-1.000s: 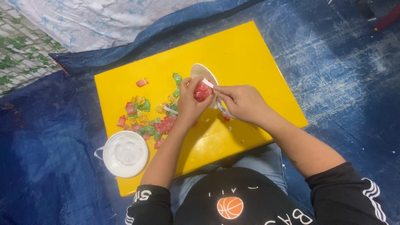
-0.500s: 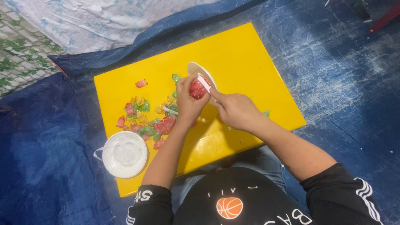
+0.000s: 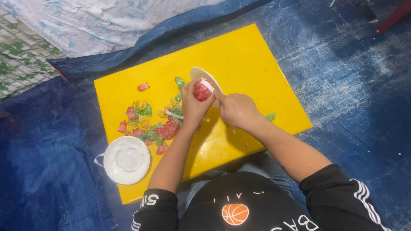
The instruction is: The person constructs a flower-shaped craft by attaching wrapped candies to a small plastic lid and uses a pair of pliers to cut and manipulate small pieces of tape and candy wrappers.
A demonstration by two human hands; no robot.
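My left hand (image 3: 193,108) grips a clear jar (image 3: 203,88) lying on its side on the yellow board (image 3: 248,55); red wrapped candies show inside it. My right hand (image 3: 236,110) is at the jar's mouth with a finger stretched toward it, touching the rim. A pile of red, green and yellow wrapped candies (image 3: 150,124) is scattered on the board left of my left wrist. One red candy (image 3: 143,87) sits apart at the upper left, and a green candy (image 3: 270,116) rests by my right wrist.
A white round lid (image 3: 126,159) with a loop handle lies on the board's near left corner. Blue tarpaulin (image 3: 351,85) covers the floor around the board. Patterned cloth (image 3: 107,21) lies at the far left.
Both hands and the jar have stayed at the board's middle; my right hand slid a little lower and right of the jar's mouth. The view shifted slightly.
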